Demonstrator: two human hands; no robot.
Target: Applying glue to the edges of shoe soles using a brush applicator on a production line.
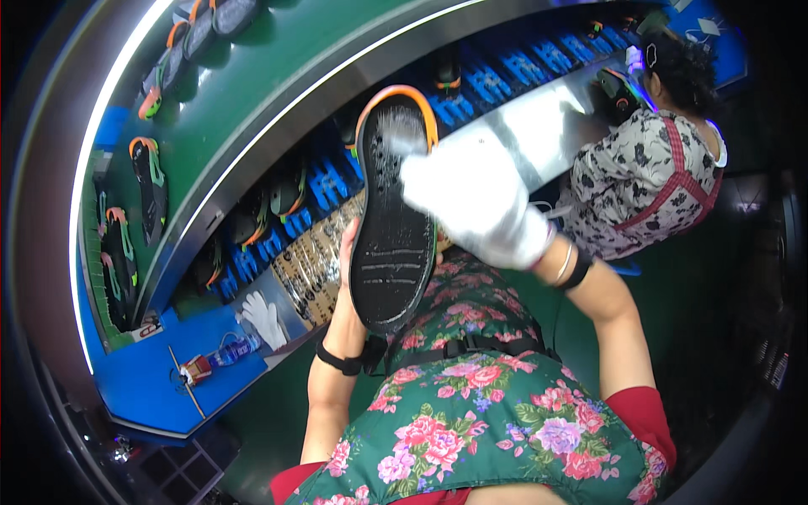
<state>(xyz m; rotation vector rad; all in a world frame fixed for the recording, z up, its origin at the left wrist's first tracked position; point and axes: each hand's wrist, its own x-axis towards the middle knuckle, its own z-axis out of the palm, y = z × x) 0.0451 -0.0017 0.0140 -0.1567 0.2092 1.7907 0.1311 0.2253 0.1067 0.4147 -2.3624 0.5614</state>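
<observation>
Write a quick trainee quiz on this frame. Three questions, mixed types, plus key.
1. Multiple choice: which bare hand holds the sole?
A) left
B) right

2. True or false: the sole's orange rim is at the end nearest the wearer's body.

3. Fill in: a loose white ____ lies beside the bottle.

Key:
1. A, the left hand.
2. False: the orange rim is at the far end.
3. glove.
</observation>
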